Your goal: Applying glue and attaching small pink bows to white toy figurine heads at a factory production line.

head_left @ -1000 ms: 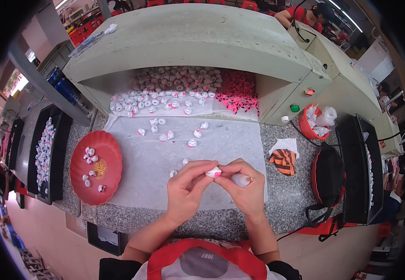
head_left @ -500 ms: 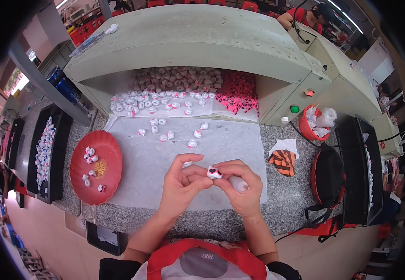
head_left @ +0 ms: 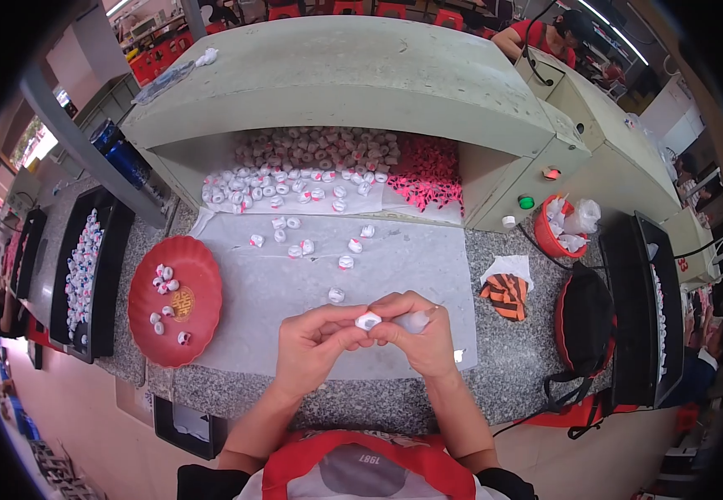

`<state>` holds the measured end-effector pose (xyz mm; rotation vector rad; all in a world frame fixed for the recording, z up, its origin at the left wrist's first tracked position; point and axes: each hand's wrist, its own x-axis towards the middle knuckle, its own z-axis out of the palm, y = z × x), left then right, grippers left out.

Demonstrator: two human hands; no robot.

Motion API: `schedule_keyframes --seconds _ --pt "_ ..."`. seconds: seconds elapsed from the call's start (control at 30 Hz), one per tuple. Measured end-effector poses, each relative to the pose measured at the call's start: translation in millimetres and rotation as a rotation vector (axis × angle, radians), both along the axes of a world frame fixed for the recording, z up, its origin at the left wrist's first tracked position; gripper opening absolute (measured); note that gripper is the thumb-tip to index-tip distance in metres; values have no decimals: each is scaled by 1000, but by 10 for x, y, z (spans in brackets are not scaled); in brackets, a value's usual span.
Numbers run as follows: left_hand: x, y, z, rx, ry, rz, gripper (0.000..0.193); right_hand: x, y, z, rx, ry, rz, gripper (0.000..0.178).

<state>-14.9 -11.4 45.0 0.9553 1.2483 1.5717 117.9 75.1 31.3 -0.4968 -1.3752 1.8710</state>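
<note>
Between the fingertips of both hands is a small rounded white piece (head_left: 368, 322), with a plain white side showing. My left hand (head_left: 313, 343) pinches it from the left and my right hand (head_left: 425, 348) from the right. A small translucent white bottle (head_left: 415, 322) is tucked in the right hand, partly hidden by the fingers. Just beyond my hands a similar white piece (head_left: 336, 295) lies on the white paper sheet (head_left: 249, 321). Several more white pieces with pink marks are scattered farther up the sheet.
A metal hood (head_left: 336, 104) shelters heaped white pieces (head_left: 320, 146) and small pink-and-black parts (head_left: 424, 190). Left are a red scalloped plate (head_left: 146, 292) and a black tray (head_left: 110, 275). Right are a striped cloth (head_left: 505, 296), red basket (head_left: 549, 242), black bag (head_left: 585, 321) and another tray (head_left: 620, 333).
The white piece has been turned: its black-and-pink side faced up before, and a plain white side shows now. Both hands have shifted slightly left, uncovering the piece beyond them.
</note>
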Motion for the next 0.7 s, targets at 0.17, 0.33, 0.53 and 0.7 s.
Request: schedule_keyframes --seconds 0.17,0.33,0.53,0.7 --pt "-297 -58 -238 -125 87 188 22 -131 -31 -212 14 -206 -80 18" --pt "-1249 -247 -470 -262 818 646 29 240 298 -413 -123 -419 -221 19" --pt "-510 1682 -339 256 1290 326 37 397 448 -592 -94 -405 -472 14" --pt "44 3573 -847 496 1497 428 40 423 409 -779 -26 -416 -510 12"
